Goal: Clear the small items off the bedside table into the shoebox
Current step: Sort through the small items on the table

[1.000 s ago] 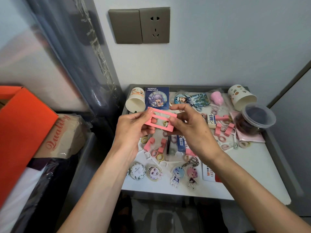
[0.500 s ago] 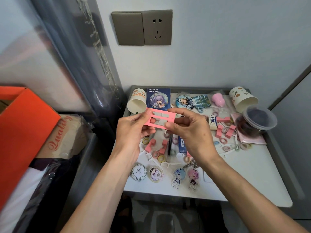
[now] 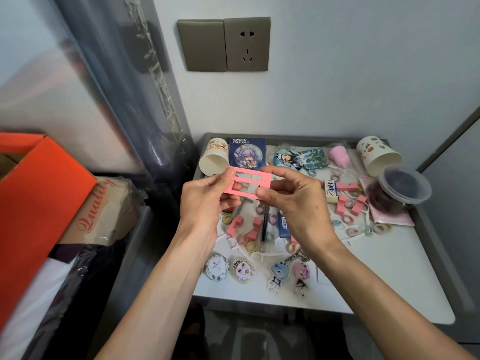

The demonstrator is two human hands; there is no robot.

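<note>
Both hands hold a flat pink frame with two rectangular windows above the back left of the bedside table. My left hand pinches its left end and my right hand pinches its right end. Small items lie scattered on the white tabletop: pink blocks, small rings, floss picks, character keychains, badges and an eraser. The orange shoebox stands open at the far left.
Two paper cups lie on their sides at the table's back corners. A lidded clear tub sits at the right on a pink packet. A wall socket is above. A plastic-wrapped package lies beside the shoebox.
The pink frame stays held in both hands and has tilted a little nearer level. The camera has shifted slightly. Nothing on the table has moved.
</note>
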